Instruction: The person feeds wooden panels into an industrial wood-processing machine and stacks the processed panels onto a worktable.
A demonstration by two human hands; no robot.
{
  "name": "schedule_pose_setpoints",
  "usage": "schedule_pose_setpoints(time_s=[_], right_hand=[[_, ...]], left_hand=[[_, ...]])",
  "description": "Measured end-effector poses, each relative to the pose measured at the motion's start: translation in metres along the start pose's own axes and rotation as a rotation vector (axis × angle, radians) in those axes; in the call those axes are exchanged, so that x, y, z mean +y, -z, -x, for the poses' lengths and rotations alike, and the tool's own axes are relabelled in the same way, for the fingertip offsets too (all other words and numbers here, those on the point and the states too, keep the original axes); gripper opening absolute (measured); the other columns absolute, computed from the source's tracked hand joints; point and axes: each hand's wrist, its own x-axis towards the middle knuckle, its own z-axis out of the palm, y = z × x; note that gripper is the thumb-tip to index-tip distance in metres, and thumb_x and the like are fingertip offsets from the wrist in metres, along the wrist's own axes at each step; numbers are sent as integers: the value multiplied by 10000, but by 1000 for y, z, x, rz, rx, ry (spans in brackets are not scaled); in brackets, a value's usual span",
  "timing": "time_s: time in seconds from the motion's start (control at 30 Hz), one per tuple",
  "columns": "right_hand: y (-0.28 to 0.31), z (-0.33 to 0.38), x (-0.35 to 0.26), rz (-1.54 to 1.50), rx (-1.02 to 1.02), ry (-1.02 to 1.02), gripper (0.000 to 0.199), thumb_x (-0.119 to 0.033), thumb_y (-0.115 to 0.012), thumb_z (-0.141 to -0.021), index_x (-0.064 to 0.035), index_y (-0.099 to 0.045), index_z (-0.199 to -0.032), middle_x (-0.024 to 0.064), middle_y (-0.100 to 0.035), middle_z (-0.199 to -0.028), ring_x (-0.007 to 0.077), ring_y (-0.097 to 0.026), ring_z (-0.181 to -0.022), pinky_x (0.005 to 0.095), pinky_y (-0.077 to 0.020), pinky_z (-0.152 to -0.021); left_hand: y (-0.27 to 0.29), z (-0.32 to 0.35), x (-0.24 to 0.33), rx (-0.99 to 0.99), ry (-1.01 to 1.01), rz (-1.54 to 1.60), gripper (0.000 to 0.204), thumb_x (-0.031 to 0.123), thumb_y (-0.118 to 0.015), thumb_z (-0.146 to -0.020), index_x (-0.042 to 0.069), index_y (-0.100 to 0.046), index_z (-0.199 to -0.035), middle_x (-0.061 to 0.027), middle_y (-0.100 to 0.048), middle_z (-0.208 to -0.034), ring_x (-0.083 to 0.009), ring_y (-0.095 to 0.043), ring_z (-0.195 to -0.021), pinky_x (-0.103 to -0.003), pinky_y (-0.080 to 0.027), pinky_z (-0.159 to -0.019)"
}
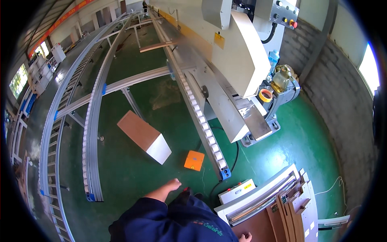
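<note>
My left hand (173,185) is out in front of my body above the green floor, its fingers curled in and nothing seen in them. Closest ahead of it lie an orange square box (194,160) and a long brown-topped box (142,131) with a white end. At the lower edge my right hand (245,237) shows only in part, its fingers curled and nothing visible in them. Beside it is a brown board surface (258,226) among stacked panels (296,209); whether the hand touches it, I cannot tell.
Roller rails (201,121) and a second roller track (93,133) run far ahead. A large white machine (238,52) with a control panel (282,14) stands right. A glass jug (281,78) and orange tape roll (265,95) sit by it. A white control box (238,191) is on the floor.
</note>
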Motion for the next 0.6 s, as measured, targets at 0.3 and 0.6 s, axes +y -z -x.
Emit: schedule_pose_setpoints(time_s=[0.3,0.6], right_hand=[[11,4,-33,-12,-47,-39,372,-57,-622,-825,55,-563,-1174,201,-618,-1112,294,-571,-1026,363,-451,-937],[4,-3,-12,-14,-9,-43,351,-37,-639,-808,41,-588,-1146,183,-621,-1087,271,-576,-999,355,-467,-915]], left_hand=[[33,-18,8,144,-92,141,309,284,-553,-815,25,-622,-662,-126,-622,-582,-264,-632,-581,-424,-489,-583],[106,-21,21,222,42,383,307,321,-556,-896,19,-579,-941,-94,-643,-741,-197,-625,-583,-346,-494,-509]])
